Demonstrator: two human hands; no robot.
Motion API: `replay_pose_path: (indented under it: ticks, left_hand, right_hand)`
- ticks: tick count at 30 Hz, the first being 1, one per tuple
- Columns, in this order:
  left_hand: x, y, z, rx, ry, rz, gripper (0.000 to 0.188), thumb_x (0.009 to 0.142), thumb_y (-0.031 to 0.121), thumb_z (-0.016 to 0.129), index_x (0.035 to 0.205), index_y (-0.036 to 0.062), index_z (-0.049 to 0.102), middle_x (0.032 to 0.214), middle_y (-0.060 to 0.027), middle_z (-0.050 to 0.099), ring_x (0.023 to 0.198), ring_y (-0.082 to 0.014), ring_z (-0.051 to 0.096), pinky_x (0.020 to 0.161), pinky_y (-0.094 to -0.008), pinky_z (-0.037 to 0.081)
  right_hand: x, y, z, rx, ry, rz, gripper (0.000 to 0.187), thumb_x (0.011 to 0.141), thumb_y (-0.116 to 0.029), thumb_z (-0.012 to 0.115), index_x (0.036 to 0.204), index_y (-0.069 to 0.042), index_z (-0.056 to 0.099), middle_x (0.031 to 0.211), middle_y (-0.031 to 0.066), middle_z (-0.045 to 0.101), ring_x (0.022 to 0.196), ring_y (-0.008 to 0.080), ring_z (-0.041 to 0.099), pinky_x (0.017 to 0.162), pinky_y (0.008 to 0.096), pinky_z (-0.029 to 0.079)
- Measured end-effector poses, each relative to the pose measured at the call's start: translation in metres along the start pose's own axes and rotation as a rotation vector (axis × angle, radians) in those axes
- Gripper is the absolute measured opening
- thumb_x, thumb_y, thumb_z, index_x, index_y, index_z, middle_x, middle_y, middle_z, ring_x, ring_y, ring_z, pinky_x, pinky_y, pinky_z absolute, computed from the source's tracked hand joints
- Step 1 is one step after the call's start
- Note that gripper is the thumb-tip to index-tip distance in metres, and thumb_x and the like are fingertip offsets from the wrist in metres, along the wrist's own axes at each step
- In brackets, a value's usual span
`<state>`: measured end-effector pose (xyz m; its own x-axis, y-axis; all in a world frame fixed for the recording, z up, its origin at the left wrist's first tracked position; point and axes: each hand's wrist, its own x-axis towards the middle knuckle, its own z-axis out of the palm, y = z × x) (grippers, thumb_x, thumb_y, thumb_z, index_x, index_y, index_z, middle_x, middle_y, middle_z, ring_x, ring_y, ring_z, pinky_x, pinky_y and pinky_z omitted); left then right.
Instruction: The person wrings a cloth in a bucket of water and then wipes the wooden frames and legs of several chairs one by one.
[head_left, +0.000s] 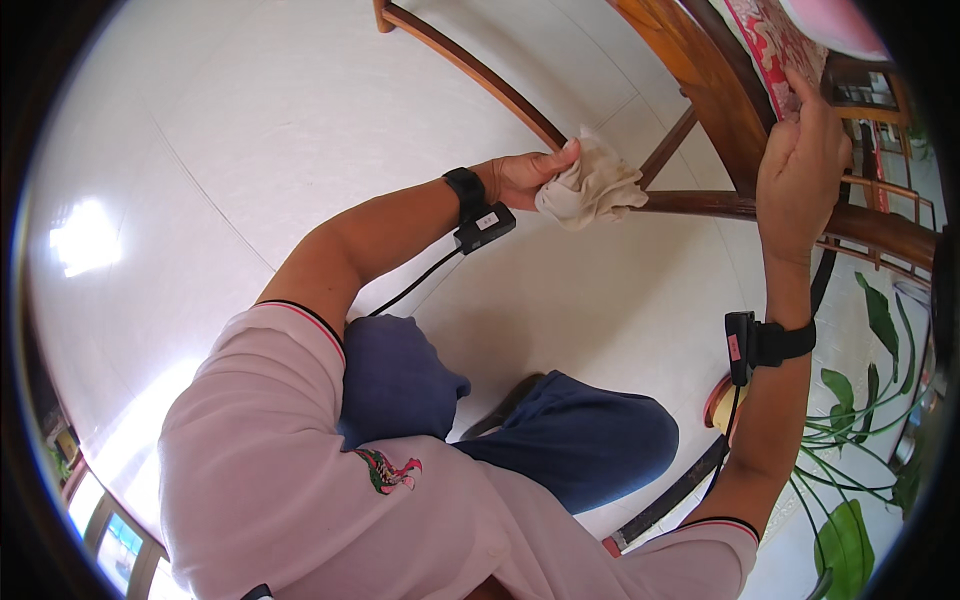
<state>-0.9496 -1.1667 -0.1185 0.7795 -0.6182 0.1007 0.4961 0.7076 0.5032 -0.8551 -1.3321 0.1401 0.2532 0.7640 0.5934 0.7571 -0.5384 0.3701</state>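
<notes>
Your L hand (522, 180) is clamped on a cloth (592, 188) at the chair (722, 115); your R hand (802, 180) is by the chair's red cushion (778, 55), can't tell its grip.

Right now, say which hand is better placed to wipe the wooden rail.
Probably the left hand: it holds the cloth right by the wooden rail. The right hand has no cloth showing and is up at the red patterned cushion.

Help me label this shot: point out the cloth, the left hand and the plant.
Cloth (588, 185): head view, crumpled middle.
Left hand (522, 180): head view, near the thumb's base.
Plant (845, 548): head view, broad lower leaf.
</notes>
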Motion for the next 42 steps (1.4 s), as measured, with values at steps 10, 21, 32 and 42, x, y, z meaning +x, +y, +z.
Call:
replay_pose_path:
  ticks: [10,21,32,42]
  left_hand:
    - [-0.024,0.004,-0.02,0.044,-0.027,0.115,0.081,0.085,0.063,0.049,0.141,0.0061,0.035,0.141,-0.0086,0.043,0.129,-0.0196,0.042,0.108,-0.0364,0.034]
    - [-0.053,0.091,-0.059,1.321,0.386,-0.066,0.043,0.065,-0.002,0.053,0.104,0.0113,0.064,0.102,-0.0019,0.065,0.097,-0.0156,0.058,0.09,-0.0293,0.047]
    - [-0.039,0.071,-0.161,2.13,1.398,0.274,0.026,0.079,0.014,0.06,0.104,0.0232,0.064,0.106,-0.0002,0.06,0.117,-0.0232,0.046,0.099,-0.0365,0.038]
    - [-0.036,0.042,-0.126,2.118,0.747,0.34,0.039,0.08,0.007,0.058,0.114,0.0268,0.061,0.118,0.0006,0.056,0.122,-0.0244,0.046,0.095,-0.0364,0.048]
  right_hand:
    - [-0.031,0.006,0.005,0.001,-0.057,0.063,0.037,0.086,-0.003,0.046,0.121,-0.009,0.055,0.112,0.013,0.06,0.106,0.0324,0.053,0.093,0.0417,0.041]
    - [-0.016,-0.007,0.001,-0.03,-0.073,0.06,0.038,0.086,-0.001,0.044,0.123,-0.006,0.054,0.114,0.0141,0.059,0.107,0.0301,0.055,0.096,0.0417,0.038]
    - [-0.012,-0.016,-0.003,0.048,-0.128,0.161,0.038,0.086,0.002,0.042,0.122,-0.002,0.055,0.117,0.0151,0.058,0.103,0.031,0.053,0.095,0.0399,0.037]
    - [-0.008,-0.019,-0.005,0.054,-0.15,0.135,0.038,0.088,0.001,0.04,0.125,0.0,0.053,0.12,0.0188,0.056,0.106,0.0345,0.049,0.094,0.0411,0.035]
